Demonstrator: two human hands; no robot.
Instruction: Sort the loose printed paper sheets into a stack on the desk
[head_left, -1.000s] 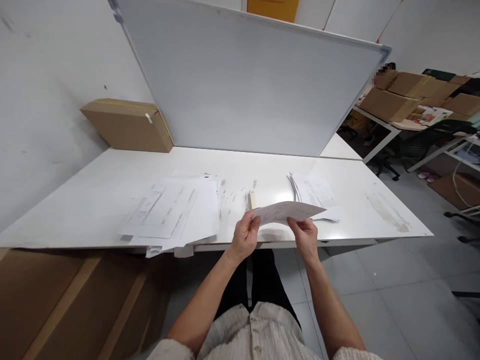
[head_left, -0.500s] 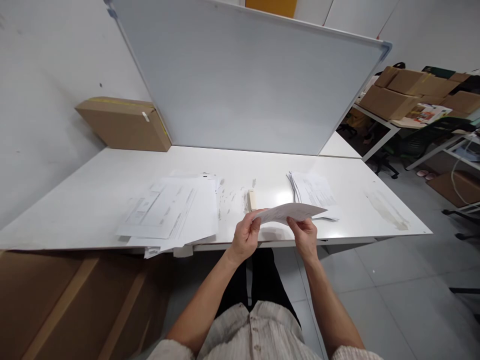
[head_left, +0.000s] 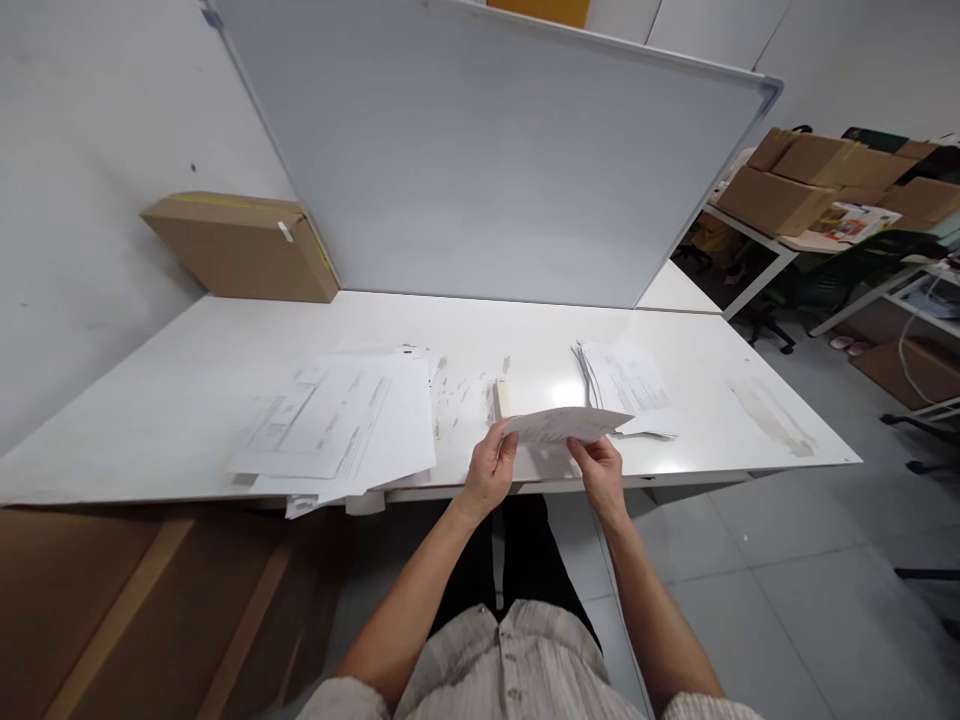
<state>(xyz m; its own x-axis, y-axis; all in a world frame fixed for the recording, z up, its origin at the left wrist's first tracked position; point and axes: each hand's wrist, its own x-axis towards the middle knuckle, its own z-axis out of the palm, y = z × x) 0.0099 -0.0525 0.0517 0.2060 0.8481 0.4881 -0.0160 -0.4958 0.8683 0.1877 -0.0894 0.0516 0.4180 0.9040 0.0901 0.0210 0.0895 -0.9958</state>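
Printed sheet (head_left: 564,424), pinched by left hand (head_left: 489,472) and right hand (head_left: 603,478) — large paper stack (head_left: 341,420) left of sheet, cream block (head_left: 502,397) beyond it, smaller stack (head_left: 628,380) past its right end

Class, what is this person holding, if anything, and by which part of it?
A sheet of paper: the left hand pinches its left end, and the right hand its near edge, toward the right.

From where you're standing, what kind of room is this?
Probably an office or workroom. There's what looks like a big whiteboard standing on a white table, two loose stacks of paper, and cardboard boxes piled up off to the right.
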